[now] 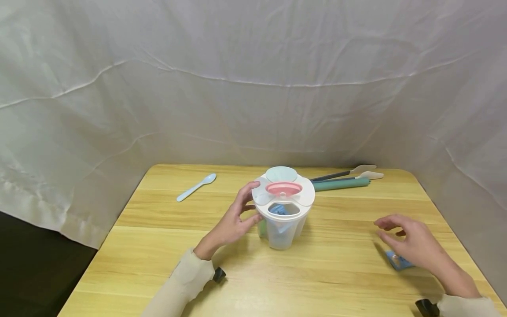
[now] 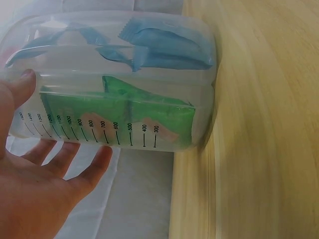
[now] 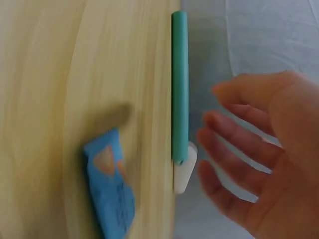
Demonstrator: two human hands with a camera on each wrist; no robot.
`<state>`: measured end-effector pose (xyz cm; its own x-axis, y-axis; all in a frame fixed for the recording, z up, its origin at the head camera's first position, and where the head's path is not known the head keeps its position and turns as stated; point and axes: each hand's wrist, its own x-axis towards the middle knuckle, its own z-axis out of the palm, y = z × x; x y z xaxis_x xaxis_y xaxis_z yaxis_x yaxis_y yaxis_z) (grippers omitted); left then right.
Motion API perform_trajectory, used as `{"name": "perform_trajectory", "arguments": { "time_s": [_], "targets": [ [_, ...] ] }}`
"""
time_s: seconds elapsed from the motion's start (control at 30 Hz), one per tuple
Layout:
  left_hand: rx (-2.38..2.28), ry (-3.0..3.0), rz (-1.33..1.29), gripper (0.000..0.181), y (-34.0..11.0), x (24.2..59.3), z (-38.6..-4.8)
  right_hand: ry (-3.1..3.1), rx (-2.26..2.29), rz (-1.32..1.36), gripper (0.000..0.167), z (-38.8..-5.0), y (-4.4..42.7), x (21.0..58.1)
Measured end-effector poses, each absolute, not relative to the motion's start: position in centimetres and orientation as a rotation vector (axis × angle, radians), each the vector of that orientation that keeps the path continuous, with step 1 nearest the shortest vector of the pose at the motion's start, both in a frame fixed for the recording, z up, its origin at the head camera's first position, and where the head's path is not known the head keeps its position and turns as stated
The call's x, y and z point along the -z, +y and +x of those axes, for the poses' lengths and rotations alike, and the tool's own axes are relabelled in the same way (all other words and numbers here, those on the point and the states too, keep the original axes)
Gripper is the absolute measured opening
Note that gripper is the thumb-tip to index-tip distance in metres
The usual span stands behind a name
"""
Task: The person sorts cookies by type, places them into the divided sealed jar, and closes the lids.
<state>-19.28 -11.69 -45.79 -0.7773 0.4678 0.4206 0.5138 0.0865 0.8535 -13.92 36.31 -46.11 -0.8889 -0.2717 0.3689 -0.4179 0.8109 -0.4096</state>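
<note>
A translucent plastic container (image 1: pixel 280 240) with a white lid (image 1: pixel 263 198) stands upright on the table. Its lid has a pink oval piece, a pale round piece and an opening showing blue inside. My left hand (image 1: pixel 231 225) grips the container's left side, fingers behind and thumb in front. Through its wall the left wrist view shows green packets (image 2: pixel 84 109) and blue packets (image 2: pixel 172 50), beside printed measuring marks. Over on the right, my right hand (image 1: pixel 416 242) hovers with loosely bent fingers, holding nothing. Partly beneath it lies a blue packet (image 1: pixel 397 260) on the tabletop.
A light blue spoon (image 1: pixel 196 187) lies at the back left of the wooden table (image 1: pixel 158 246). Behind the container to the right are a green cylindrical object (image 1: pixel 342 184) and dark-handled utensils with pale tips (image 1: pixel 362 168). Grey-white fabric (image 1: pixel 253 110) hangs behind the table.
</note>
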Motion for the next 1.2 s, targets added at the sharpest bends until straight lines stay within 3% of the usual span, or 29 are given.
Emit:
{"name": "perform_trajectory", "arguments": {
  "time_s": [0.23, 0.67, 1.2],
  "targets": [
    [1.833, -2.293, -1.025, 0.085, -11.6, 45.8, -19.3, -2.971, -0.645, 0.493, 0.03, -13.2, 38.4, 46.5],
    [1.831, -2.3, -1.021, 0.085, -11.7, 45.9, -19.3, -3.13, -0.606, 0.482, 0.052, -12.9, 40.7, 47.1],
    [1.838, -2.295, -1.026, 0.084, -11.6, 45.7, -19.2, -3.263, -0.735, 0.445, 0.037, -13.3, 40.6, 46.1]
  ]
}}
